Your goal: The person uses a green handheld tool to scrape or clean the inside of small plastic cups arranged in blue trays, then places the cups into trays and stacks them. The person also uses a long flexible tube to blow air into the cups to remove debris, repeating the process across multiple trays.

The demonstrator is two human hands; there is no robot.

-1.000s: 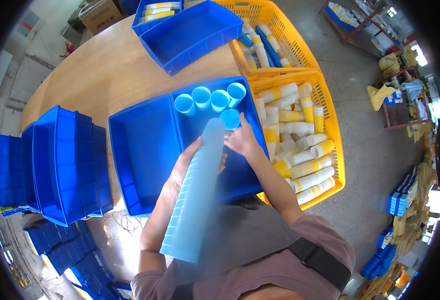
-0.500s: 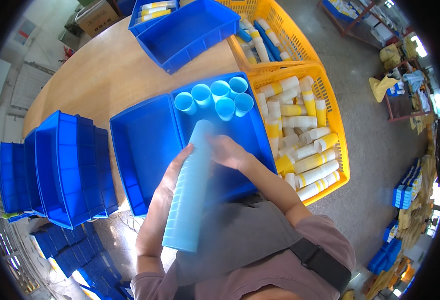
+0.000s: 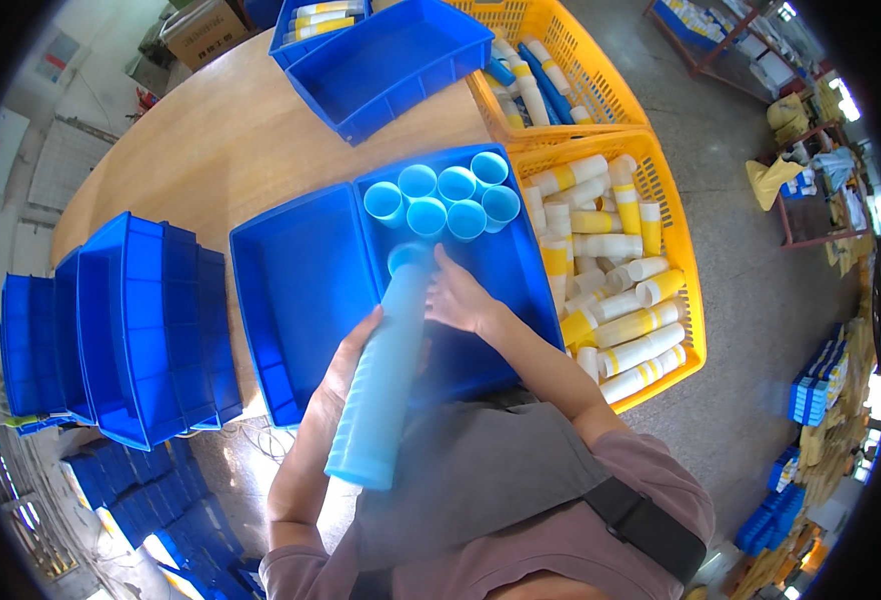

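My left hand (image 3: 349, 355) is closed around a long stack of nested light-blue plastic cups (image 3: 371, 400), held tilted over the blue trays with its lower end close to my apron. Beside the stack's upper end, my right hand (image 3: 461, 298) has its fingers apart. A round cup mouth (image 3: 411, 258) shows blurred at that end; whether it is joined to the stack I cannot tell. Several light-blue cups (image 3: 427, 217) stand mouth up in the far part of the right blue tray (image 3: 526, 270). The left blue tray (image 3: 301, 300) adjoins it.
Stacked blue bins (image 3: 151, 330) stand at the left. Yellow crates (image 3: 696, 300) on the right hold white and yellow tubes (image 3: 641, 350). Another blue bin (image 3: 391, 65) lies at the back of the wooden table (image 3: 191, 150).
One more cup stands in the right tray, in the nearer row. A cup mouth now shows at the stack's upper end. My right hand's fingers have spread beside the stack.
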